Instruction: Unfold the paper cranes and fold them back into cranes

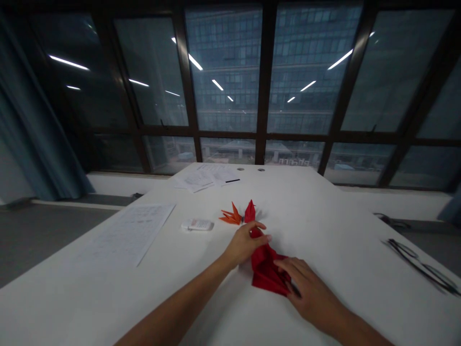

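A sheet of red origami paper (267, 273), partly folded, lies on the white table in front of me. My left hand (245, 246) curls around its upper end, thumb and fingers closed on it. At the paper's lower right, my right hand (306, 290) has its fingers closed on the edge, which hides part of that side. Just beyond my left hand sit an orange folded paper figure (232, 216) with pointed tips and a smaller red folded paper figure (249, 211).
Left of the folded figures lies a small white object with printing (197, 225). Printed sheets (131, 233) cover the left side, with more papers (205, 177) and a black pen (232, 180) farther back. Eyeglasses (419, 262) rest at the right edge of the table (324, 216).
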`<state>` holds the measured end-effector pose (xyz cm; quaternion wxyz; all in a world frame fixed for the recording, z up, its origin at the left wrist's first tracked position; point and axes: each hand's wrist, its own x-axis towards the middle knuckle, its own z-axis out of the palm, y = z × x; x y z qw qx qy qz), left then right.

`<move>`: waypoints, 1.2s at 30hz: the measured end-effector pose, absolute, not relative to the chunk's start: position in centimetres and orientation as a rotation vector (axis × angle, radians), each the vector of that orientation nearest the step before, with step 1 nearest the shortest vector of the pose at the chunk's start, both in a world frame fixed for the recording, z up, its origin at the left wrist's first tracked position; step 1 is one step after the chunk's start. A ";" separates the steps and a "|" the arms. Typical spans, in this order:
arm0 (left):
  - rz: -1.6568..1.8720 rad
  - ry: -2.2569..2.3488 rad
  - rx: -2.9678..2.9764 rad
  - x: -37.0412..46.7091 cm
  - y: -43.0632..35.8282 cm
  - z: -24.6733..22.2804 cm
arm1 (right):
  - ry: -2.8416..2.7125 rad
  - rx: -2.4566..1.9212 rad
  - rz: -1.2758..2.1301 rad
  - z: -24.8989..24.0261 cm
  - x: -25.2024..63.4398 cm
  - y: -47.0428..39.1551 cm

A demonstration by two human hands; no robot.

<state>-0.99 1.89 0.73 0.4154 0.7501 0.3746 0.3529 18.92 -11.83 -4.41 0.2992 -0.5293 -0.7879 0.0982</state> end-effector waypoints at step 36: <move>0.905 0.830 1.488 -0.4 1.7 -2.7 | -1.822 -1.346 0.503 -2.1 19.3 -11.7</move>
